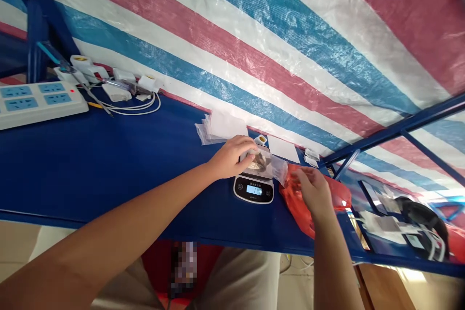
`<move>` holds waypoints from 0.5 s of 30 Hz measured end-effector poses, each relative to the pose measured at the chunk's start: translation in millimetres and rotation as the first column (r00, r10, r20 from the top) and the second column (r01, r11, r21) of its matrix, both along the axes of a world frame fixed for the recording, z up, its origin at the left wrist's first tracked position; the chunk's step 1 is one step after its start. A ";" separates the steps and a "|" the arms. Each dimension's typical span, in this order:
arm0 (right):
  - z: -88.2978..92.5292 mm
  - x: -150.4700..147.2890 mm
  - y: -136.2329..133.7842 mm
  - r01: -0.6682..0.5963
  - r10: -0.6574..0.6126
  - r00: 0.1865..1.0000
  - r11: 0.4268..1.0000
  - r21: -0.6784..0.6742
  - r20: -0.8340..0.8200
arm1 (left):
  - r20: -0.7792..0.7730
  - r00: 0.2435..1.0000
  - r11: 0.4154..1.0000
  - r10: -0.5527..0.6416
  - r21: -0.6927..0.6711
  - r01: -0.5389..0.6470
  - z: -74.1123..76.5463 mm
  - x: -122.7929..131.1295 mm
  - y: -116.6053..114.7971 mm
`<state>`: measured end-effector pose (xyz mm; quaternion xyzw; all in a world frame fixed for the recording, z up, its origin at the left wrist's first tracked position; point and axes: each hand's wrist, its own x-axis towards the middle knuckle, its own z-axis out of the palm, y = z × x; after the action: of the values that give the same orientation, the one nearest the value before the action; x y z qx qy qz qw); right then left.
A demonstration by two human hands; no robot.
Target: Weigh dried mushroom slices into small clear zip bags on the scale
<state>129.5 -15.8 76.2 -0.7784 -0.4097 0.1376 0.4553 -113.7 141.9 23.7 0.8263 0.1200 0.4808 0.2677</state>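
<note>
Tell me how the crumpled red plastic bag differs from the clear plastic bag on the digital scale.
The red bag lies crumpled beside the black digital scale, the clear bag rests on top. The clear bag shows brownish contents; the red shows none. The right hand touches the red, the left hand the clear. Both are thin plastic.

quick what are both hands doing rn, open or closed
left hand: closed, holding a clear plastic bag on a digital scale
right hand: fingers curled on a red plastic bag, can't tell if gripping
</note>
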 end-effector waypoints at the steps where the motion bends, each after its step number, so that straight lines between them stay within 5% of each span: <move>1: -6.7 -1.9 6.6 0.014 -0.013 0.999 1.000 0.006 -0.045 | -0.018 1.000 1.000 0.001 0.007 0.000 -0.2 1.1 -1.3; 8: -8.2 -13.1 20.4 -0.040 0.082 0.949 0.989 0.143 -0.305 | -0.261 0.965 0.999 -0.028 0.036 0.039 1.2 10.7 -7.6; 12: -5.4 -17.3 17.1 -0.184 0.213 0.804 0.977 0.108 -0.556 | -0.343 0.939 0.998 -0.029 0.038 0.045 1.1 14.0 -12.1; 15: -8.9 -17.0 16.5 -0.163 0.160 0.775 0.985 0.052 -0.612 | -0.362 0.932 0.999 -0.017 0.037 0.033 0.0 14.9 -14.2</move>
<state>112.5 0.8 67.3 -0.6544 -0.3047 0.4221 0.5484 -98.8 127.6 23.7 0.9077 0.1463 0.3194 0.2294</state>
